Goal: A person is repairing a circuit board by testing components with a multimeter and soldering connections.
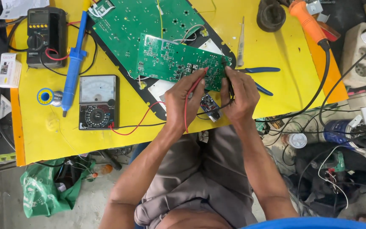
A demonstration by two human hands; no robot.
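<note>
Bare yellow tabletop (43, 135) lies open at the near left, in front of the black analogue meter (98, 101). To the right, bare tabletop between the blue-handled pliers (257, 74) and the orange-handled soldering iron (308, 21) gives passage. The large green circuit board (145, 21) and the blue desoldering pump (73, 57) crowd the far middle.

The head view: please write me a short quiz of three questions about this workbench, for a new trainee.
1. True or false: the left hand holds the red probe against the smaller green circuit board.
2. Which thing lies directly left of the analog meter?
A. the blue desoldering pump
B. the orange-handled tool
C. the blue-handled pliers
3. Fill in: the right hand holds the ____ probe.

Key
1. True; its tip meets the board near the lower right edge.
2. A.
3. black.
</note>
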